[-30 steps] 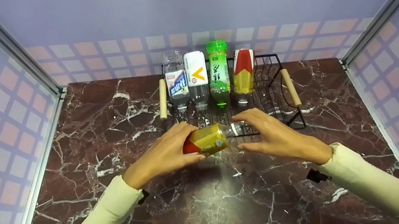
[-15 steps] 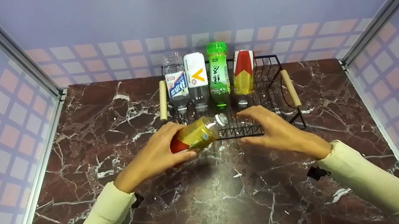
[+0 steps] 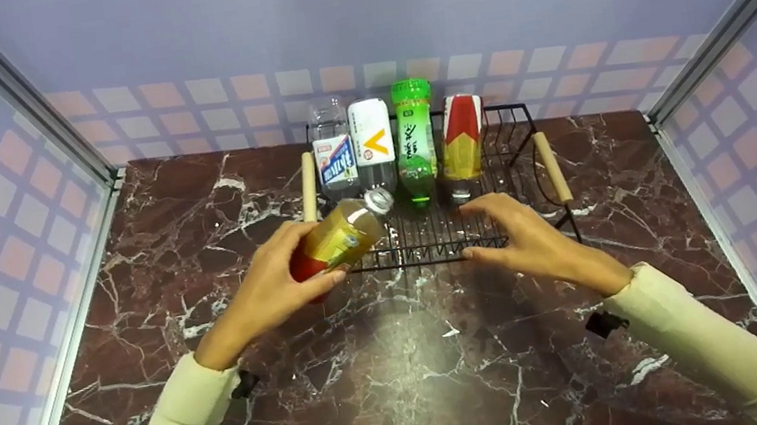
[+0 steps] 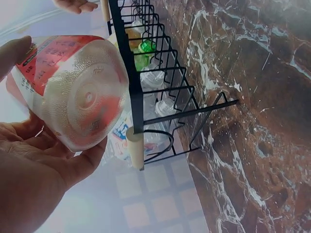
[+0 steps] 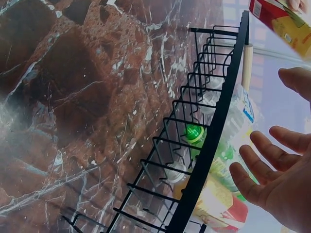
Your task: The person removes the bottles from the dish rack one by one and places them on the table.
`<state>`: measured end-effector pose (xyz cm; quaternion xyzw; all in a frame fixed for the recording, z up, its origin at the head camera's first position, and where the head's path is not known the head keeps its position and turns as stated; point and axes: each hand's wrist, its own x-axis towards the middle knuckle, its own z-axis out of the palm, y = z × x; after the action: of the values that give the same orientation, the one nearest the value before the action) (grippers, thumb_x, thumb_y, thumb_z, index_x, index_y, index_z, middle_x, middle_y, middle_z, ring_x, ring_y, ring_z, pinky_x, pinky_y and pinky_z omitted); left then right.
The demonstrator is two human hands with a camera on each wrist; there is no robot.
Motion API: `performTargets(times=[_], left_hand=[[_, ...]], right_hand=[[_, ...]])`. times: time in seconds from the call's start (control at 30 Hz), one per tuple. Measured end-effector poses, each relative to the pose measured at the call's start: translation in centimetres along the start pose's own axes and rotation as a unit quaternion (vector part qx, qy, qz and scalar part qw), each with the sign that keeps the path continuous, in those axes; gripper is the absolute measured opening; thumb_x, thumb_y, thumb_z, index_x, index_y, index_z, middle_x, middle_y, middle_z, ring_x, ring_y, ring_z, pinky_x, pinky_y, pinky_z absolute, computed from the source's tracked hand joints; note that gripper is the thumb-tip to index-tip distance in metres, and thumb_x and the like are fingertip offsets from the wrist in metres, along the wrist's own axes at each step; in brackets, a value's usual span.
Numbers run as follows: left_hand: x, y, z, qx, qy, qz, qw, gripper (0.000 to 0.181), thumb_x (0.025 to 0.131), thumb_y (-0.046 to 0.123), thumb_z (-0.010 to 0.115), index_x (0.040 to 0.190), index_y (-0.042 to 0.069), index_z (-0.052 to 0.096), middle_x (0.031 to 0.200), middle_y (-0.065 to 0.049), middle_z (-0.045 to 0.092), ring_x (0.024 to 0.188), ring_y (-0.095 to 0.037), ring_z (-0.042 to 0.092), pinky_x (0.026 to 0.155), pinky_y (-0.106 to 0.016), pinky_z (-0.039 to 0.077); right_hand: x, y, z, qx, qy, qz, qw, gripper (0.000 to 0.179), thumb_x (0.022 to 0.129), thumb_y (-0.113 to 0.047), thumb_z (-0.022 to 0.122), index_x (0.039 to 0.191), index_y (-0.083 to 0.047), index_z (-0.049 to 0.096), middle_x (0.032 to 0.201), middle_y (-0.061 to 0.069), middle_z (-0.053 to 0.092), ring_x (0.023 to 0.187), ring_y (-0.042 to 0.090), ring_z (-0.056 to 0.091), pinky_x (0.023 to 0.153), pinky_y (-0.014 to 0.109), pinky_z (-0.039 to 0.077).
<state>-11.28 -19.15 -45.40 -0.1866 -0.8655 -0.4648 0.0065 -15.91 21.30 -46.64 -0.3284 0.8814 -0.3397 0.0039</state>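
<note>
My left hand [image 3: 258,292] grips a clear plastic bottle [image 3: 333,238] with a red and yellow label, above the front left part of the black wire basket [image 3: 417,265]. The bottle tilts, its neck pointing up and right in the head view. Its round base [image 4: 90,97] faces the camera in the left wrist view. To the right, my right hand [image 3: 535,244] holds nothing; its fingers are spread beside the basket's front rim. Inside the basket lie a blue-labelled bottle [image 3: 338,162], a white-labelled bottle [image 3: 371,130], a green bottle [image 3: 414,123] and another red-and-yellow-labelled bottle [image 3: 463,138].
Wooden handles sit on both basket ends, a left handle [image 3: 308,182] and a right handle [image 3: 552,166]. Under everything is a dark red marble-patterned tabletop [image 3: 407,390]. Lilac walls [image 3: 206,34] with a tile pattern enclose the back and sides.
My left hand has moved left with the bottle, whose neck has swung from pointing right to up and right, away from my right hand. The right hand has shifted slightly right.
</note>
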Motion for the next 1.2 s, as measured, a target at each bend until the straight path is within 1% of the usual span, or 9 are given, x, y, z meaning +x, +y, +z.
performTargets(times=[0.2,0.47,0.7,0.8,0.9,1.0,1.03,1.1,1.2], left_hand=[[-0.4,-0.3,-0.8,-0.033,0.036,-0.006,0.9988,0.069,0.087,0.019,0.095,0.145,0.000,0.063,0.129,-0.013,0.066,0.109,-0.028,0.066,0.094,-0.046,0.061],[-1.1,-1.2,-1.5,-0.052,0.088,-0.011,0.9947,0.068,0.087,0.012,0.094,0.145,0.000,0.059,0.132,-0.017,0.068,0.113,-0.031,0.067,0.097,-0.052,0.059],[-0.9,-1.9,-1.8,-0.060,0.122,-0.039,0.9900,0.071,0.089,0.009,0.092,0.146,-0.004,0.053,0.140,-0.023,0.063,0.122,-0.039,0.067,0.104,-0.057,0.059],[-0.8,-2.5,-2.0,-0.079,0.138,-0.047,0.9862,0.069,0.089,0.004,0.090,0.146,-0.006,0.051,0.142,-0.023,0.061,0.125,-0.039,0.066,0.105,-0.053,0.061],[-0.9,-3.2,-2.0,-0.102,0.160,-0.049,0.9807,0.069,0.089,0.000,0.089,0.147,-0.007,0.050,0.143,-0.022,0.060,0.127,-0.038,0.066,0.106,-0.039,0.062],[-1.0,-4.0,-1.9,-0.108,0.185,-0.048,0.9755,0.070,0.089,0.000,0.089,0.148,-0.008,0.050,0.144,-0.022,0.060,0.129,-0.036,0.065,0.103,-0.025,0.059],[-1.0,-4.3,-1.8,-0.108,0.192,-0.048,0.9742,0.070,0.090,0.001,0.089,0.148,-0.008,0.050,0.144,-0.022,0.061,0.129,-0.036,0.065,0.103,-0.023,0.058],[-1.0,-4.8,-1.6,-0.100,0.205,-0.050,0.9723,0.071,0.090,0.003,0.090,0.148,-0.007,0.051,0.144,-0.021,0.061,0.129,-0.034,0.064,0.103,-0.024,0.058],[-1.0,-5.7,-1.3,-0.103,0.217,-0.056,0.9689,0.070,0.091,0.006,0.090,0.147,-0.007,0.051,0.144,-0.021,0.061,0.133,-0.034,0.063,0.111,-0.035,0.057]], right_hand=[[0.2,0.4,-0.5,0.013,0.004,0.023,0.9996,0.067,0.095,-0.024,0.088,0.150,0.002,0.060,0.151,0.022,0.062,0.141,0.041,0.057,0.122,0.060,0.046],[0.6,1.2,-1.3,0.013,0.029,0.004,0.9995,0.064,0.094,-0.020,0.089,0.146,0.005,0.062,0.146,0.023,0.065,0.136,0.042,0.060,0.118,0.060,0.050],[0.5,1.7,-1.5,0.006,0.044,0.016,0.9989,0.064,0.093,-0.019,0.090,0.146,0.005,0.063,0.146,0.023,0.066,0.137,0.042,0.060,0.119,0.059,0.048],[0.6,1.9,-1.4,0.005,0.043,0.018,0.9989,0.063,0.094,-0.018,0.089,0.146,0.006,0.063,0.145,0.024,0.066,0.136,0.043,0.060,0.119,0.060,0.049],[0.7,2.1,-1.3,0.006,0.043,0.021,0.9988,0.062,0.094,-0.018,0.089,0.145,0.006,0.063,0.145,0.025,0.066,0.136,0.043,0.061,0.118,0.060,0.049],[0.7,2.2,-1.3,0.007,0.043,0.022,0.9988,0.061,0.094,-0.018,0.089,0.145,0.006,0.063,0.145,0.025,0.066,0.136,0.044,0.061,0.118,0.060,0.049],[0.7,2.2,-1.3,0.009,0.043,0.024,0.9988,0.062,0.094,-0.018,0.089,0.145,0.006,0.063,0.145,0.025,0.065,0.136,0.043,0.061,0.119,0.060,0.049],[0.8,2.3,-1.3,0.010,0.041,0.025,0.9988,0.063,0.094,-0.018,0.089,0.145,0.006,0.063,0.146,0.025,0.065,0.136,0.044,0.061,0.119,0.060,0.048],[0.9,2.3,-1.4,0.013,0.040,0.025,0.9988,0.063,0.094,-0.019,0.089,0.145,0.006,0.063,0.146,0.025,0.065,0.136,0.044,0.060,0.119,0.060,0.048]])
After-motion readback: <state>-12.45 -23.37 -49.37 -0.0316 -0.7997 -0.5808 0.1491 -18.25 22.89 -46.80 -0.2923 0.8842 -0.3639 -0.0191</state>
